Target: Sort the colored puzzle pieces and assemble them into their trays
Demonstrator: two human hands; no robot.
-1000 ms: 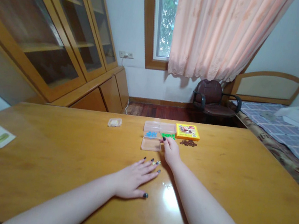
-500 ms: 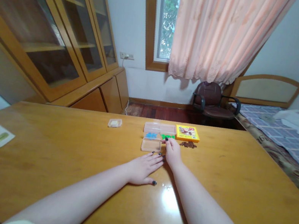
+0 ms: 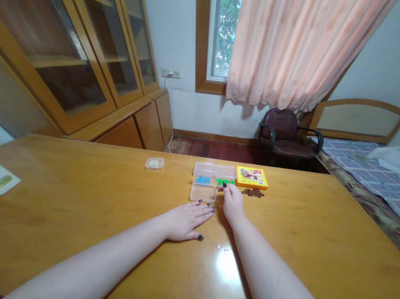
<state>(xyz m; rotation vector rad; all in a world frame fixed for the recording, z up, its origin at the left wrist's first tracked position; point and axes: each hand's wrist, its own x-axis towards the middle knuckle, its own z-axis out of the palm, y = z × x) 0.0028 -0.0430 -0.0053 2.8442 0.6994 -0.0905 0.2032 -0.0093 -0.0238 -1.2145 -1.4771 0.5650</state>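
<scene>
The shallow see-through box (image 3: 203, 193) lies on the tabletop (image 3: 99, 193) in front of the person, and its right edge is where I'd keep my eyes. The right hand (image 3: 233, 203) is there, thumb and forefinger drawn together; from where I stand I can't tell whether they pinch the rim, a small piece or nothing. A light touch seems best to me, since such thin-looking plastic would probably slide if nudged.

The left hand (image 3: 187, 220) lies palm down, fingers stretched and thumb spread wide, gripping nothing, its fingertips just short of the box's near side. That looks a handy place from which to steady the box, provided the fingers stay low.

Just beyond the box are the blue pieces (image 3: 203, 180), with the green pieces (image 3: 225, 182) to their right, very near the right fingertips. I'd mind the knuckles there, as a careless sweep could scatter them. The brown pieces (image 3: 253, 192) form a loose heap further right, in front of the yellow box (image 3: 252, 178), and a long see-through case (image 3: 215, 171) lies behind the blue and green.
</scene>
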